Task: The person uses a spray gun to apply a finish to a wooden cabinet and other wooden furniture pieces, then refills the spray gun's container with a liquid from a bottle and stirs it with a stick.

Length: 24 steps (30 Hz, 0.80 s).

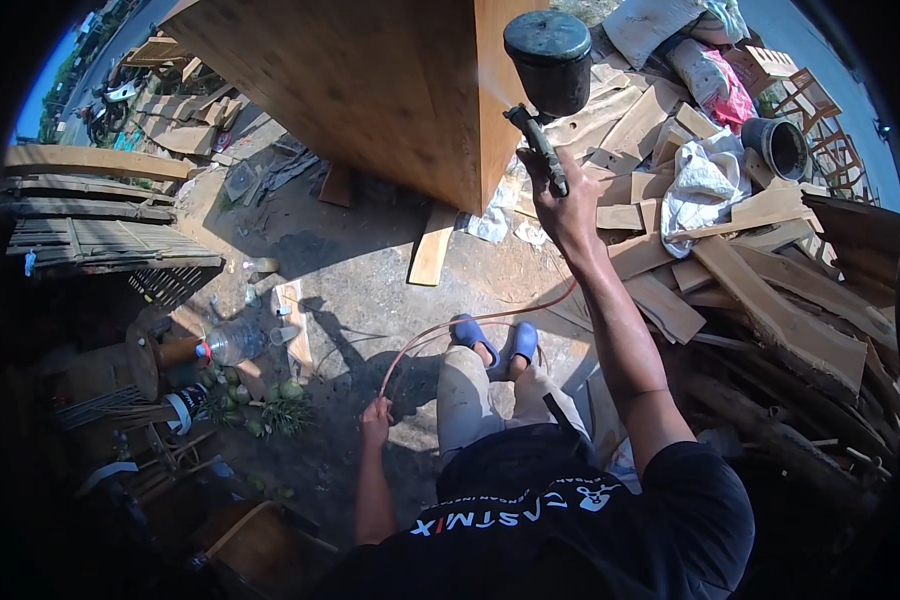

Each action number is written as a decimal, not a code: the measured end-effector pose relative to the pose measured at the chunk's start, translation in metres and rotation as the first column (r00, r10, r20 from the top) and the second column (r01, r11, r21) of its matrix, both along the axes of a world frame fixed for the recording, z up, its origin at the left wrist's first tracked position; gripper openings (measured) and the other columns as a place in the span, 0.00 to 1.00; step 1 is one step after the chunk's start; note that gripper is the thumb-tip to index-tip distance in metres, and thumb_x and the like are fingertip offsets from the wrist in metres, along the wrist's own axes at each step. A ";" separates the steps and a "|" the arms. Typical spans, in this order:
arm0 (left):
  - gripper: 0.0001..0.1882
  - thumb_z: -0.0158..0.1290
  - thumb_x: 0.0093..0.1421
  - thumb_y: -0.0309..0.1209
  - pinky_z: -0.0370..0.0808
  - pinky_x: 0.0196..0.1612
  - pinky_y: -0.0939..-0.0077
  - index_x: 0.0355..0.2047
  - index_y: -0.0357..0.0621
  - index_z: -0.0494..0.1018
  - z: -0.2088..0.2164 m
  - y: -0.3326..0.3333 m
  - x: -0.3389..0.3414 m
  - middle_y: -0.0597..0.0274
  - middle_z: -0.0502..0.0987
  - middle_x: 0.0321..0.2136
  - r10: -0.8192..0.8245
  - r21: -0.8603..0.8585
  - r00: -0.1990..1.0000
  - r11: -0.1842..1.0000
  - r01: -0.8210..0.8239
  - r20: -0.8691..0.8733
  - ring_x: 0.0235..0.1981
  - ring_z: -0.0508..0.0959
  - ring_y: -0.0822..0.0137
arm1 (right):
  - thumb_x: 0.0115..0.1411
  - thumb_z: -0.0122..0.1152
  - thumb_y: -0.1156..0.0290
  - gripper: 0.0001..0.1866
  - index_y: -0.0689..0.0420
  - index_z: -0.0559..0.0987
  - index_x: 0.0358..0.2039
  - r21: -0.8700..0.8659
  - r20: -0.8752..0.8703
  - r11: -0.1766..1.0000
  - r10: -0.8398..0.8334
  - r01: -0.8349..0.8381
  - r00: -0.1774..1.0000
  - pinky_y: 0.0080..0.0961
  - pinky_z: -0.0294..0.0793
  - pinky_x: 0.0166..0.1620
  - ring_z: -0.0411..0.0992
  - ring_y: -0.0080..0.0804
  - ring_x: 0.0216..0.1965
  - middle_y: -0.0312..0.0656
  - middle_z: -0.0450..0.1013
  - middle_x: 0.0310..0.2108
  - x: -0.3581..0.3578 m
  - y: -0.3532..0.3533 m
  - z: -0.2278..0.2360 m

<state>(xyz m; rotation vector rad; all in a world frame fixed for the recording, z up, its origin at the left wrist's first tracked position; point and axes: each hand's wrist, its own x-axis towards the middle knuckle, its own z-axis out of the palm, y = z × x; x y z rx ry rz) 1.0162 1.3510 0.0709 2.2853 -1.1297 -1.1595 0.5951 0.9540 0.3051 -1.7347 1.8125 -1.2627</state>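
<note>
My right hand (pixel 566 205) is raised and gripped around the handle of a spray gun (pixel 544 70) with a black cup on top. Its nozzle points left at the side of a tall wooden cabinet (pixel 370 90), and a faint mist shows at the nozzle. A thin reddish air hose (pixel 450 330) runs from the gun down past my blue shoes (pixel 495 340) to my left hand (pixel 375 420), which holds the hose low at my side. The cabinet rests on a wooden block (pixel 432 245) on the dirt ground.
A heap of wood offcuts and planks (pixel 760 290) lies to the right, with white sacks (pixel 700 185) and a black bucket (pixel 776 146). On the left are a clear plastic bottle (pixel 235 340), green fruits (pixel 270 400), slatted pallets (pixel 100 245) and stacked boards.
</note>
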 end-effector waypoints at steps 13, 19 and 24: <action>0.18 0.48 0.77 0.41 0.77 0.31 0.63 0.42 0.41 0.79 -0.101 -0.007 -0.032 0.58 0.80 0.21 -0.258 0.130 0.966 0.957 0.260 -0.035 0.24 0.83 0.65 | 0.66 0.72 0.57 0.22 0.62 0.74 0.28 0.119 0.016 0.984 -0.133 0.130 0.991 0.46 0.71 0.27 0.75 0.57 0.21 0.58 0.74 0.20 0.034 0.024 -0.286; 0.11 0.53 0.74 0.36 0.79 0.36 0.60 0.48 0.43 0.77 -0.164 0.030 -0.044 0.54 0.83 0.29 -0.319 0.246 0.940 0.908 0.339 -0.118 0.32 0.85 0.57 | 0.68 0.70 0.57 0.19 0.64 0.81 0.36 0.310 0.126 0.920 -0.288 0.238 0.949 0.41 0.70 0.26 0.70 0.43 0.19 0.57 0.74 0.20 0.047 0.032 -0.428; 0.13 0.58 0.70 0.37 0.80 0.40 0.53 0.49 0.43 0.77 -0.180 0.053 -0.075 0.48 0.83 0.36 -0.313 0.143 0.948 0.942 0.303 0.059 0.37 0.85 0.45 | 0.68 0.70 0.55 0.20 0.64 0.82 0.37 0.366 0.133 0.900 -0.302 0.236 0.944 0.42 0.72 0.27 0.74 0.44 0.20 0.56 0.75 0.21 0.055 0.037 -0.565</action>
